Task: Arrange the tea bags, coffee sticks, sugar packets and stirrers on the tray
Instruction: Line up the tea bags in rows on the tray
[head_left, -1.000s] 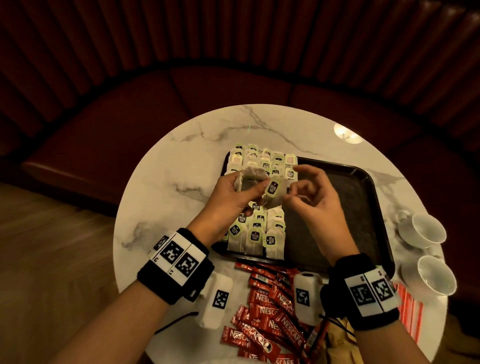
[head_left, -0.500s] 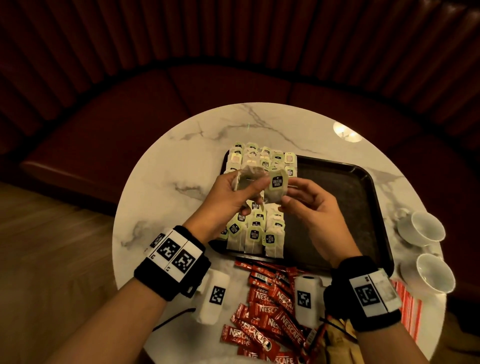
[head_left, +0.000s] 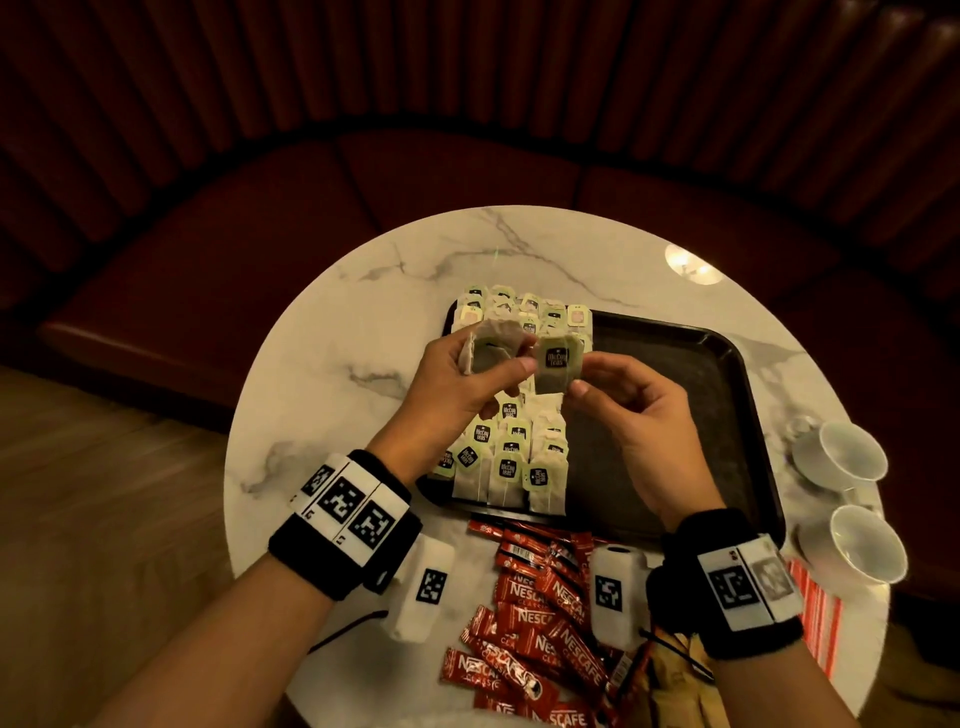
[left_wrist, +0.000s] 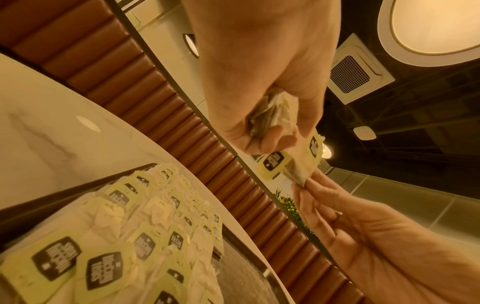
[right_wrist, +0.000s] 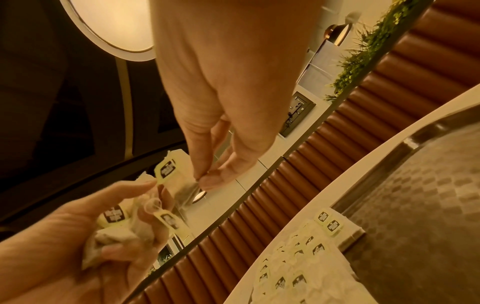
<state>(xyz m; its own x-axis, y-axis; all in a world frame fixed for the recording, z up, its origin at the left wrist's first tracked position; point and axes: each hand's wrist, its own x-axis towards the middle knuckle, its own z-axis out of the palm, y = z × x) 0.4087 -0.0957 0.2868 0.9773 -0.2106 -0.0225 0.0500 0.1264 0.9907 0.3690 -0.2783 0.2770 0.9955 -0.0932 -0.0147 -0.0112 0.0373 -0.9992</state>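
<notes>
Your left hand (head_left: 457, 384) grips a bunch of tea bags (head_left: 491, 351) above the tray (head_left: 675, 364) so your right hand (head_left: 631, 415) fingers can pinch one tea bag (head_left: 556, 366) free.

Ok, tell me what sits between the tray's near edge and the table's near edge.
In the head view, a heap of red coffee sticks lies on the table there, just outside the tray.

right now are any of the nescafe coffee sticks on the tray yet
No, the coffee sticks all lie on the marble table in front of the tray, which holds only tea bags.
</notes>
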